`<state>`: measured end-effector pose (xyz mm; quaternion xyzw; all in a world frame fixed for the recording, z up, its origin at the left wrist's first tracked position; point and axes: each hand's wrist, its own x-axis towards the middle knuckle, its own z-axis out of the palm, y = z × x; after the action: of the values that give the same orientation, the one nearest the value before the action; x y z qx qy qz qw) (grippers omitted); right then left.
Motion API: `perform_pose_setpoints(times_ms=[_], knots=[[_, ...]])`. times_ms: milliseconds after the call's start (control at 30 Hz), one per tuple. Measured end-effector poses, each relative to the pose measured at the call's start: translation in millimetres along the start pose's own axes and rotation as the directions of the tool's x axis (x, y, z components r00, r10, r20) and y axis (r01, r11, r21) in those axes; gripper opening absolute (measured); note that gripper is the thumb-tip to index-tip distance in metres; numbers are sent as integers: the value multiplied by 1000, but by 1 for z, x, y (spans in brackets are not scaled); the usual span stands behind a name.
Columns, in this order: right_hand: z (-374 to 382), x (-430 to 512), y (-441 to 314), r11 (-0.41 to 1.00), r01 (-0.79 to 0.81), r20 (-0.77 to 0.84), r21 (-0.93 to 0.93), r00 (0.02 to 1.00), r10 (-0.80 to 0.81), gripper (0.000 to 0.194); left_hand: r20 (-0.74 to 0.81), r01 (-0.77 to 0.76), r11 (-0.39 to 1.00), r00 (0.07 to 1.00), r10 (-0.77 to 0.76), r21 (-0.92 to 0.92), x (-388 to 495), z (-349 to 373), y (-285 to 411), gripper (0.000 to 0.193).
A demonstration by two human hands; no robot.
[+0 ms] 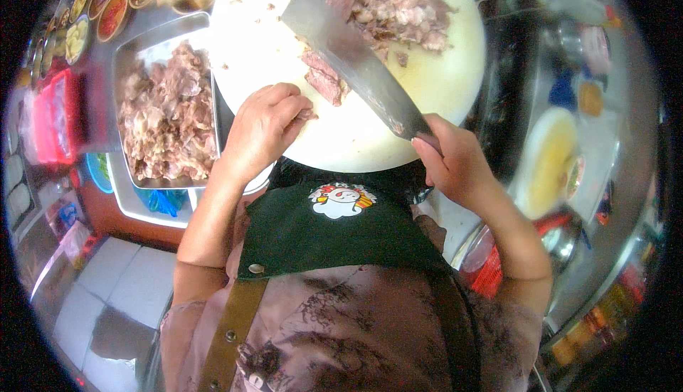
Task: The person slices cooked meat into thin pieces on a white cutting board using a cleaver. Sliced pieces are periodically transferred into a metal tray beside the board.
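Note:
My right hand (453,160) grips the handle of a wide cleaver (357,61), whose blade slants up and left above a round white cutting board (256,66). Between the fingertips of my left hand (269,122) is a small piece of meat (308,114), low on the board's left side. Cut cooked meat (324,80) lies just left of the blade, partly hidden by it. A larger heap of chopped meat (397,5) covers the board's upper right. Small scraps are scattered at the upper left.
Left of the board stands a metal tray (216,152) full of meat pieces. Several bowls of ingredients, one with chopped red food (112,17), are at the upper left. A red plastic basket (56,117) sits at the far left. At right lies another round board (549,162) on a counter.

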<state>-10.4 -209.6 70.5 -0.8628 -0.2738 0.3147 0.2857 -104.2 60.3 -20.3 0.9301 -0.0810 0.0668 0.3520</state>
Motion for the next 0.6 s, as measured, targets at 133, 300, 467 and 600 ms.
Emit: perform_pose_setpoints(times_ms=[133,300,467,600], knots=[[-13,-21,17,988,94,25,-125,995,-91,19,176,39,999,984,-32,-37,10,-16,-3,15],[-21,-39,50,940,289,-4,-180,956,-295,21,171,268,916,959,-225,-299,32,-33,-17,31],[-16,-19,45,837,383,171,-391,924,-343,28,96,160,977,984,-147,-143,61,-53,-37,55],[-5,22,34,802,462,216,-379,887,-408,27,1,245,950,968,-250,-196,67,-73,-42,49]])
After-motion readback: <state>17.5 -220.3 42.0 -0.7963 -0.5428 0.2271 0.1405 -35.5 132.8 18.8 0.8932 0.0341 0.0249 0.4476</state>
